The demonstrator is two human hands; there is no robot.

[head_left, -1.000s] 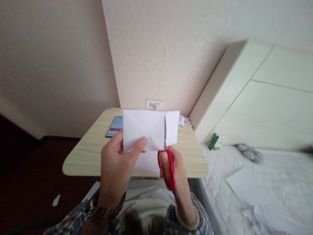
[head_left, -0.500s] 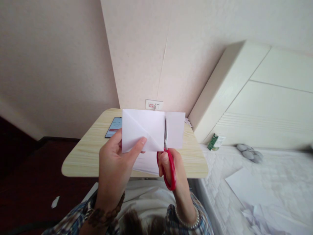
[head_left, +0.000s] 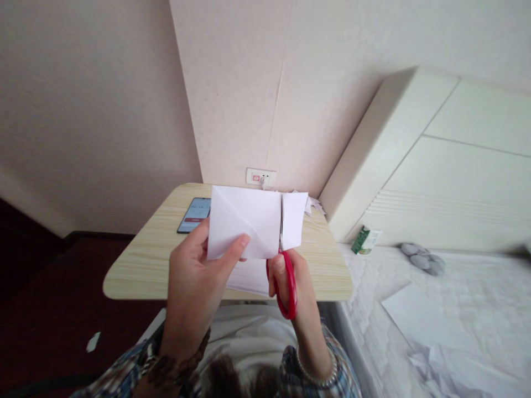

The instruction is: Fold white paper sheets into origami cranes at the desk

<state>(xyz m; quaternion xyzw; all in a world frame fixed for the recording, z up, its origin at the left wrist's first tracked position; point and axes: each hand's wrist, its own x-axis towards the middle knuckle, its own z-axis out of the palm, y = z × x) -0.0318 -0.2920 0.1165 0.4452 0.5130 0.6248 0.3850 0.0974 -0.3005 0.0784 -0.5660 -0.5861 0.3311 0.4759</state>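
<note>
My left hand (head_left: 203,260) pinches a white sheet of paper (head_left: 246,215) by its lower left part, thumb on the front face. A diagonal crease runs across the sheet. My right hand (head_left: 296,279) is closed on red-handled scissors (head_left: 288,287), their blades pointing up along the sheet's right edge. To the right of the blades is a narrower strip of paper (head_left: 293,218), tilted away from the sheet. Whether the strip is fully separate at the top I cannot tell. Both hands are above the small wooden table (head_left: 141,271).
A phone (head_left: 193,214) lies on the table's left side. Paper scraps (head_left: 316,205) are at its back right, with more paper (head_left: 249,276) under my hands. A socket (head_left: 260,177) is on the wall. On the bed (head_left: 369,287) lie a green-white carton (head_left: 365,240) and paper sheets (head_left: 423,315).
The paper strip right of the blades has turned and tilted, and a gap shows between it and the sheet. The scissor blades have closed further. Both hands stay nearly in place.
</note>
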